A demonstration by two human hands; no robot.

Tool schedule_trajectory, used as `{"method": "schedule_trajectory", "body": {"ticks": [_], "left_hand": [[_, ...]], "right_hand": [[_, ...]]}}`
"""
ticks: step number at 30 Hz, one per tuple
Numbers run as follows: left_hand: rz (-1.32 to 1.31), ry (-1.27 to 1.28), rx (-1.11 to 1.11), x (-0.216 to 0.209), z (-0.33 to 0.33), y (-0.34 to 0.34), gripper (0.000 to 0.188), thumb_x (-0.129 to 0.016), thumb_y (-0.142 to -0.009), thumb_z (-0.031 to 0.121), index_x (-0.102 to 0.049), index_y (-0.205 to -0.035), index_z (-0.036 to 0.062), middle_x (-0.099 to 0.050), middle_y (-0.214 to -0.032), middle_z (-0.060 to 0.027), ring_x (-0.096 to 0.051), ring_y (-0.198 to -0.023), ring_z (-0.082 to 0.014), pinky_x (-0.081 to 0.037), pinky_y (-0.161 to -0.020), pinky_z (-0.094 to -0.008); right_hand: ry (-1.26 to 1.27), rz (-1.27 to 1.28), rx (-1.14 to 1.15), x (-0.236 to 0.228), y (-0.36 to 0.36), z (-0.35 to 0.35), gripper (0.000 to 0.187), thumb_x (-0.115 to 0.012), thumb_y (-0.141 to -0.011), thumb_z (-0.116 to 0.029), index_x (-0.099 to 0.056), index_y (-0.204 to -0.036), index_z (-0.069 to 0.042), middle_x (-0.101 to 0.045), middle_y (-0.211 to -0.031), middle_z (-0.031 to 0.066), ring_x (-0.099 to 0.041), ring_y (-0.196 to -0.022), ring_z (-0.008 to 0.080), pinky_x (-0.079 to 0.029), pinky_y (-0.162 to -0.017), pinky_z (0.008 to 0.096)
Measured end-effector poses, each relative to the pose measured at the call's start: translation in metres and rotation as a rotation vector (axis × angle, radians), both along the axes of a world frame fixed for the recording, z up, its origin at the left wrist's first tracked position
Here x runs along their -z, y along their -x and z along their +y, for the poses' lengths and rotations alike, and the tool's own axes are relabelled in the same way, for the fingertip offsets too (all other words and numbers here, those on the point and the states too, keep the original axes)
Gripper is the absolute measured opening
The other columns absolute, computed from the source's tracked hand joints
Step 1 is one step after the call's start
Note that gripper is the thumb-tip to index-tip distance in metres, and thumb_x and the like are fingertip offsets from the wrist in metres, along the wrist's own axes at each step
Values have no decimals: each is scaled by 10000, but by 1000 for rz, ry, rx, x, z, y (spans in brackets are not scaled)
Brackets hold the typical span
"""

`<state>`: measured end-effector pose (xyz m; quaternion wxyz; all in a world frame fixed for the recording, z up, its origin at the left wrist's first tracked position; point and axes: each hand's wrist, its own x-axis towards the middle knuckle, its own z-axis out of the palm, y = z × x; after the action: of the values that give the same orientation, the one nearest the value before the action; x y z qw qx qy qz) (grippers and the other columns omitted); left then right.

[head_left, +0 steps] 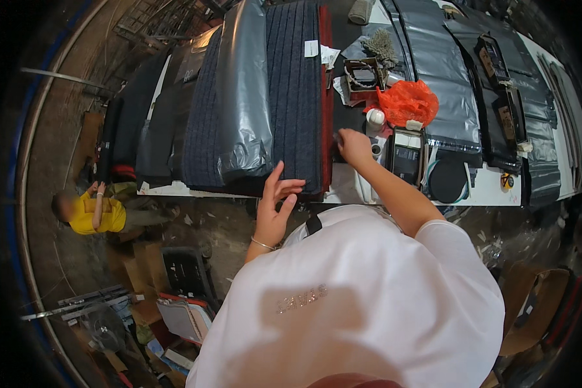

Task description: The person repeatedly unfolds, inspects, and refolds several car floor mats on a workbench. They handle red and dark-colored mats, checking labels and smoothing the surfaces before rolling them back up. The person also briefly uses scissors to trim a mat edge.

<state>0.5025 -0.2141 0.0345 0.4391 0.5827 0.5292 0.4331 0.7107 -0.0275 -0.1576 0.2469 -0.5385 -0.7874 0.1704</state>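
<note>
My left hand [275, 208] is held with its fingers apart at the front edge of a stack of dark blue ribbed mats [296, 103], and nothing shows in it. On top of that stack lies a long bundle in shiny grey plastic [244, 90]. Just right of the stack's red side [326, 110], my right hand [355, 147] is closed, fingers curled together. Whatever its fingertips may pinch is too small to make out. A white label [312, 48] sits on the ribbed mats farther back.
Right of my right hand stand a white bottle [375, 119], an orange-red plastic bag [409, 102] and a black tray [407, 154]. A yellow tape measure [507, 182] lies near the table's front edge. A person in yellow [100, 212] stands at left. Cardboard boxes [531, 307] lie behind me.
</note>
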Motion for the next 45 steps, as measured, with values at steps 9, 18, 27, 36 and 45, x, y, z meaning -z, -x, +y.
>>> {"method": "schedule_trajectory", "body": {"ticks": [9,18,27,36,45], "left_hand": [[-553,435,155,-24,58,44,886,-147,-1075,729,-414,-1606,71,-542,-1537,-162,-591,-1329,-250,-483,-1105,-425],[-373,-183,50,-57,69,102,568,-700,-903,-117,-532,-1429,15,-605,-1385,-98,-578,-1320,-199,-495,-1127,-356],[-245,-265,157,-71,65,161,539,-706,-871,-122,-591,-1366,59,-592,-1328,-87,-644,-1281,-230,-563,-1065,-343],[54,-446,108,-63,74,187,432,-753,-906,17,-666,-1319,108,-568,-1457,-137,-601,-1345,-296,-475,-1140,-441],[-112,-372,303,-53,72,200,107,-806,-861,73,-747,-948,51,-732,-1002,-92,-677,-1021,-206,-507,-961,-348]], "right_hand": [[-628,252,-529,-190,45,-75,307,-795,-728,-122,-699,-1019,-113,-685,-1089,52,-666,-1021,256,-553,-830,406],[293,1084,-143,-228,105,-108,303,-702,-954,-46,-653,-1253,-30,-718,-1077,47,-668,-949,102,-525,-843,260],[281,1080,-29,-238,166,-137,82,-710,-967,-32,-684,-1039,-3,-691,-915,-11,-627,-842,50,-500,-784,221],[173,1043,100,-235,202,-143,35,-717,-940,-15,-685,-941,-3,-657,-845,-26,-571,-773,33,-449,-703,208],[136,905,44,-238,215,-147,64,-741,-902,-16,-682,-882,-2,-653,-779,-12,-561,-713,32,-438,-630,216]]}}
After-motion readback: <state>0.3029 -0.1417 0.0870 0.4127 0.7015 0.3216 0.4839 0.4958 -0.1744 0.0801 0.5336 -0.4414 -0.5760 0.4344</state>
